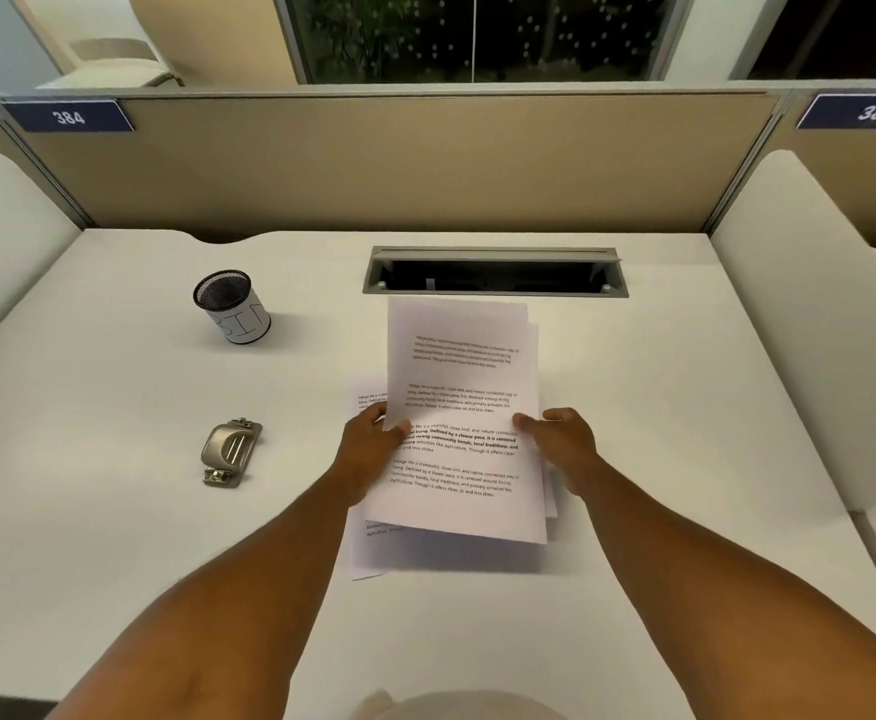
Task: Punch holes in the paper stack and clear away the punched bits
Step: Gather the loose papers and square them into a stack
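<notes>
White tabletop [113, 511] inside a beige-walled study carrel carries a metal hole punch [231, 452] at the left, with a mesh cup labelled "BIN" [232, 306] farther back. Both hands hold the paper stack [464, 418] lifted off the tabletop near the centre: the left hand [368, 449] pinches its left edge, the right hand [563, 441] its right edge. One printed sheet [365, 553] lies flat beneath.

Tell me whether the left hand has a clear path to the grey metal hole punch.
Probably yes: bare desk lies between the left hand and the grey metal hole punch, but it grips the white paper stack.
</notes>
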Demonstrator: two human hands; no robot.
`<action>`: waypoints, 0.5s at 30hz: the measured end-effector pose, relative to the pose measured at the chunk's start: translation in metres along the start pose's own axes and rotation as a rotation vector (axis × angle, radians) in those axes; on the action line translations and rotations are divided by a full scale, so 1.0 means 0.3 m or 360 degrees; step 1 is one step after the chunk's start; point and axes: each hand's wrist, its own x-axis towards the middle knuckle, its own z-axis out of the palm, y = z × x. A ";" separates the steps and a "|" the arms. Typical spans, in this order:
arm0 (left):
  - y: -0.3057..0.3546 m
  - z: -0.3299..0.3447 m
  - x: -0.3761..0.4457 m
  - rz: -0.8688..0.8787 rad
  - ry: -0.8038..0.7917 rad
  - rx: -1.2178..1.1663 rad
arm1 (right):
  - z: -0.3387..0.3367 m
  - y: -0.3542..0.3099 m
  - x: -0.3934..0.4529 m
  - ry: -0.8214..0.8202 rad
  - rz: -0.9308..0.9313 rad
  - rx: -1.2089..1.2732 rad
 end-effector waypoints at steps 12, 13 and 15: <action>-0.020 -0.019 0.037 -0.0184 0.0284 -0.0227 | 0.014 -0.008 -0.007 -0.0065 -0.0100 0.0276; -0.035 -0.020 0.043 -0.0197 0.0457 -0.0138 | 0.011 -0.006 -0.005 -0.0054 -0.0096 0.0306; -0.062 -0.027 0.044 -0.0228 0.0725 0.0103 | 0.002 0.000 -0.004 -0.0023 -0.0093 0.0360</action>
